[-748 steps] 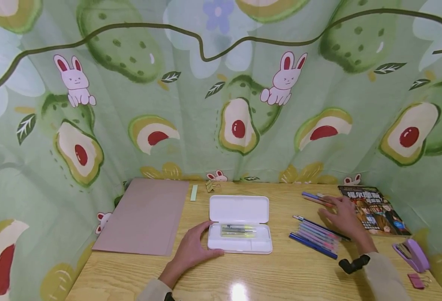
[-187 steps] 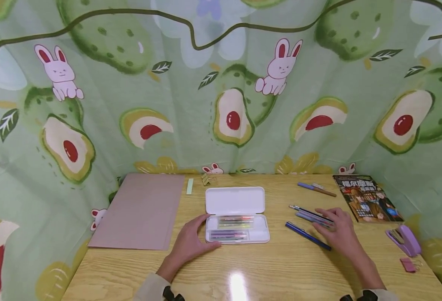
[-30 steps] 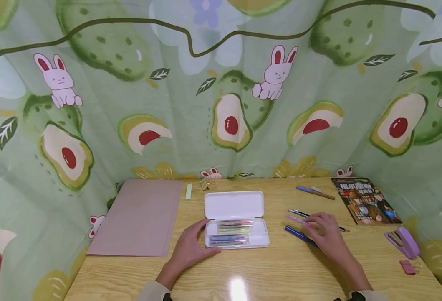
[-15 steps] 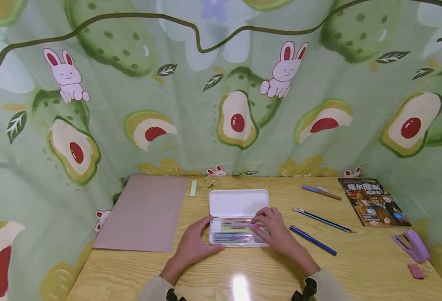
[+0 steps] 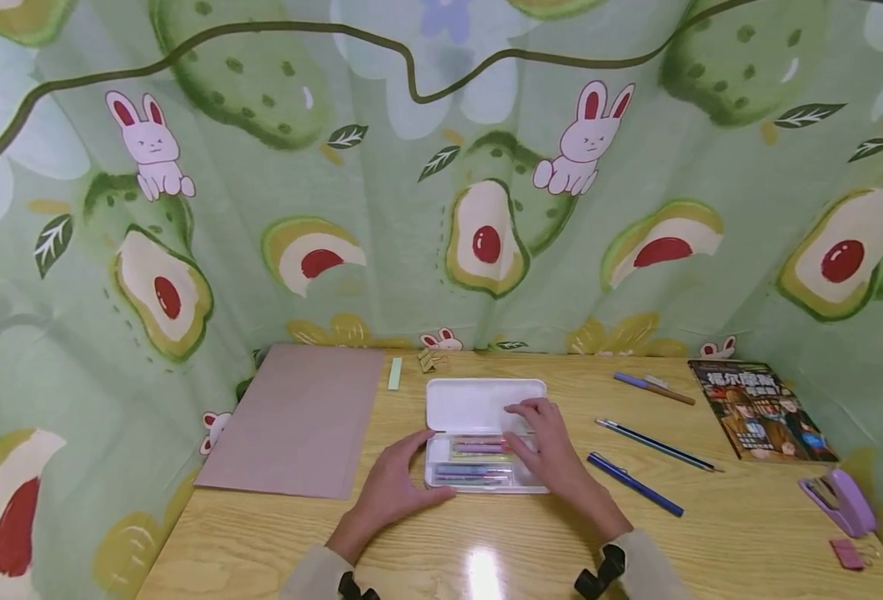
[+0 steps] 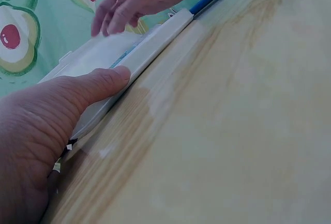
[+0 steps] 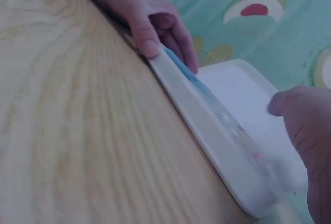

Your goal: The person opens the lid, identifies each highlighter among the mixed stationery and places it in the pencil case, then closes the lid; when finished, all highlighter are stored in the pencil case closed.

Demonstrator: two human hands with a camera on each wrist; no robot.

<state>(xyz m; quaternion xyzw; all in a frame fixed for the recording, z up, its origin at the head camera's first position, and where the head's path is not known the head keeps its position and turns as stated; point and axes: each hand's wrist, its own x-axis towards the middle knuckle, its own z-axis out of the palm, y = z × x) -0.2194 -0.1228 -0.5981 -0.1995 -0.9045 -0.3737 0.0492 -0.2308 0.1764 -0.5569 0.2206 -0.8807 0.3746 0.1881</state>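
Note:
A white pencil case (image 5: 479,404) lies with its lid raised on the wooden table. Pens with pink, purple and yellow parts (image 5: 479,447) fill its back compartment, and blue and dark pens (image 5: 471,475) lie in the front one. My left hand (image 5: 396,485) holds the case's left end, its thumb along the front edge, as the left wrist view shows too. Over the right part of the case hovers my right hand (image 5: 554,454), fingers apart and holding nothing. Right of the case lie a blue pen (image 5: 636,485) and dark pencils (image 5: 659,446).
A blue-and-brown pen (image 5: 653,388) lies at the back with a small clear item beside it. Farther right are a comic-style book (image 5: 764,412), a purple stapler (image 5: 846,504) and a pink binder clip (image 5: 848,554). Brownish sheets (image 5: 294,425) cover the left; a gold clip (image 5: 428,361) sits behind.
Across the earlier frames, pens left the table's right side and the case filled. Just now the right hand carried a pink pen over, released it into the back compartment and lifted slightly.

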